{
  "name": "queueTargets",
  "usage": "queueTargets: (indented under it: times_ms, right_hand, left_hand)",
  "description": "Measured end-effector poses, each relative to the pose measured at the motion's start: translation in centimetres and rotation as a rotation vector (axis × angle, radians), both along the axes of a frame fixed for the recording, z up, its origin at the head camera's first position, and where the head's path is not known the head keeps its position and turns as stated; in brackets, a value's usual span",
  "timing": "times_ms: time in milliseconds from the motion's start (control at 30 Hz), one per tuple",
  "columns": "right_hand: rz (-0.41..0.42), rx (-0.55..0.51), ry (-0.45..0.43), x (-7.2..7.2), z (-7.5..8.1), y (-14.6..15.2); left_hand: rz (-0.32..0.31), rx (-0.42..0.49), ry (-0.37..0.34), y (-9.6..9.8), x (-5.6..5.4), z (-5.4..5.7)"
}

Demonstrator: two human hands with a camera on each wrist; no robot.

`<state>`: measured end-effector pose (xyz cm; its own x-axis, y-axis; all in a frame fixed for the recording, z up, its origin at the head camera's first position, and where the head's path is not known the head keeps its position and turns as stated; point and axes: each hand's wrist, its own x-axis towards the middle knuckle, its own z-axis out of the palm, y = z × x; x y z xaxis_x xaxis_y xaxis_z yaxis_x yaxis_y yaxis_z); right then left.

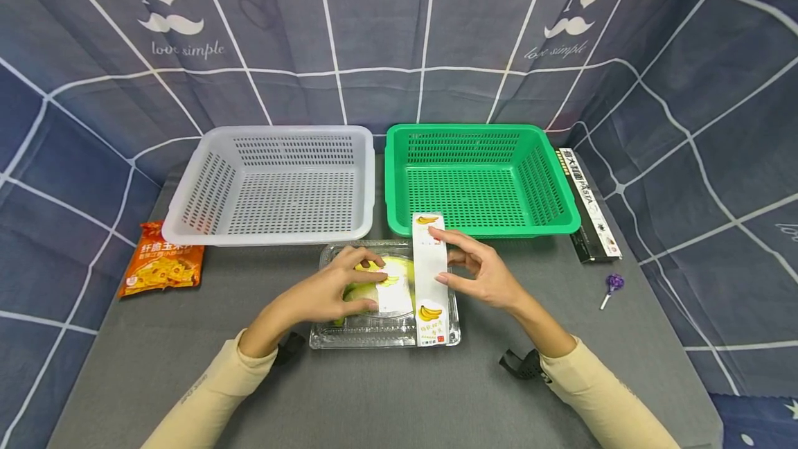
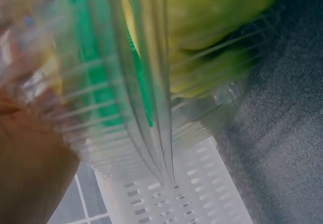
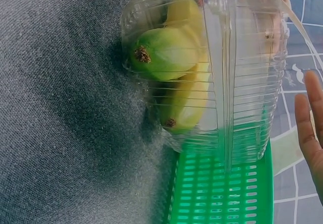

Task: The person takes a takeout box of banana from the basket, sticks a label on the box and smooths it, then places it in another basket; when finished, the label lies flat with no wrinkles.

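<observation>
From left to right: first the left hand [image 1: 339,288], over the lid of a clear plastic box [image 1: 374,339], with fingers spread and loosely bent — grasping nothing. Next, between the 2 hands on the worktop [image 1: 386,400], the box itself, with yellow-green fruit [image 3: 166,52] inside and its long axis side to side. Toward its right end, a white paper strip [image 1: 427,276] printed with bananas, with its long axis front to back, crosswise to the box, and overlapping the green basket [image 1: 499,233] at its near rim in the head view. Then the right hand [image 1: 489,276], clearly nearer to the strip and just to its right — unclenched, with thumb and index finger at the strip; hard to tell touching from hovering.
</observation>
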<state>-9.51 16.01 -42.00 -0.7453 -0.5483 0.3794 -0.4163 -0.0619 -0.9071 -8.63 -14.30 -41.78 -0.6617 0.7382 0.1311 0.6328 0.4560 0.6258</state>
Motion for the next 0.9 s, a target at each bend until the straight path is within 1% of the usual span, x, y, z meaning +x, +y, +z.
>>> queueTargets:
  times_ms: [100, 167, 267, 333, 467, 600, 700, 800, 900]
  right_hand:
    - [-0.003, 0.004, -0.002, 0.0, -0.1, 0.0]
    - [-0.003, 0.008, 0.002, 0.0, 0.0, 0.0]
    - [-0.003, 0.006, -0.008, 0.0, 0.0, 0.0]
    - [-0.001, 0.004, -0.006, 0.0, 0.0, 0.0]
    - [-0.001, 0.003, -0.006, 0.0, 0.0, 0.0]
    - [-0.002, 0.007, -0.002, 0.0, 0.0, 0.1]
    - [-0.002, 0.008, -0.01, 0.0, 0.0, 0.1]
    - [-0.007, 0.008, -0.021, 0.1, 0.0, 0.1]
    - [-0.032, -0.003, -0.049, 0.2, 0.0, -0.1]
  left_hand:
    - [0.017, -0.002, 0.037, 0.1, 0.2, -0.1]
    - [0.01, 0.01, 0.056, 0.2, 0.4, -0.1]
    - [-0.011, 0.016, 0.062, 0.2, 0.6, -0.2]
    - [-0.01, 0.002, 0.076, 0.2, 0.6, -0.4]
    - [0.014, -0.041, 0.111, 0.2, 0.6, -0.8]
    - [0.015, -0.044, 0.102, 0.2, 0.5, -1.0]
    - [0.018, -0.043, 0.091, 0.2, 0.6, -0.9]
    - [0.025, -0.002, 0.105, 0.2, 0.5, -0.5]
    - [0.029, 0.11, 0.154, 0.1, 0.3, 0.2]
